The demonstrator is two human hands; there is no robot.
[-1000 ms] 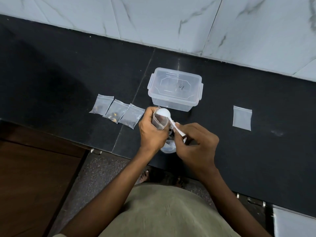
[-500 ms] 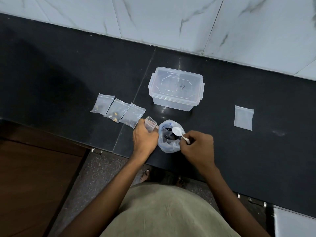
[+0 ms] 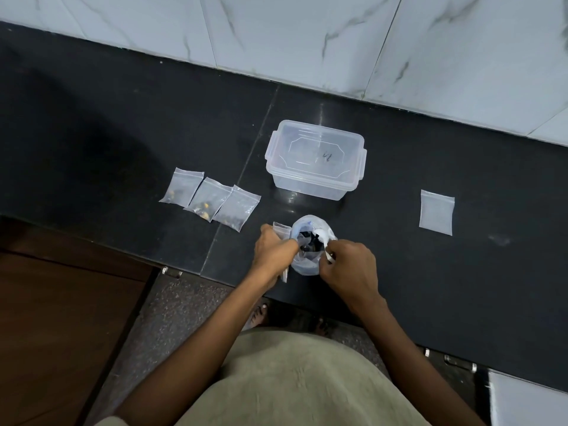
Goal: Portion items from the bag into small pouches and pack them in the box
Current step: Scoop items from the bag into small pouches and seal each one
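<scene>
- Person: beige garment fills the lower frame; both forearms reach forward to the black counter [image 3: 461,272]. Toes show on the speckled floor beneath the counter edge, partly hidden by the garment.
- Left hand [image 3: 273,250]: fingers curled round a small clear pouch [image 3: 282,229]. Only the pouch's top, poking above the knuckles, and a sliver below the hand can be seen; its long axis runs near to far, mouth pointing away from the person. Its contents cannot be made out.
- Right hand [image 3: 350,265]: thumb and fingers pinch the handle of a white spoon [image 3: 324,241]. The handle is mostly covered by the fingers; the bowl points away and left, down into the bag.
- Bag [image 3: 302,265]: stands upright between the two hands near the counter's front edge, mouth open upward. Dark contents inside; individual items not distinguishable. Its sides are partly masked by both hands.
- Three filled pouches [image 3: 210,199]: lie flat in a row left of the bag, edges overlapping, each tilted with its long axis running near-left to far-right. Small dark and yellowish bits sit at their near ends.
- Empty pouch [image 3: 436,212]: lies flat, well apart to the right.
- Box [image 3: 315,159]: clear, beyond the bag, long axis left to right. Whether a lid is on cannot be told.
- Marble wall [image 3: 307,35]: behind the counter, cut off by the top edge.
</scene>
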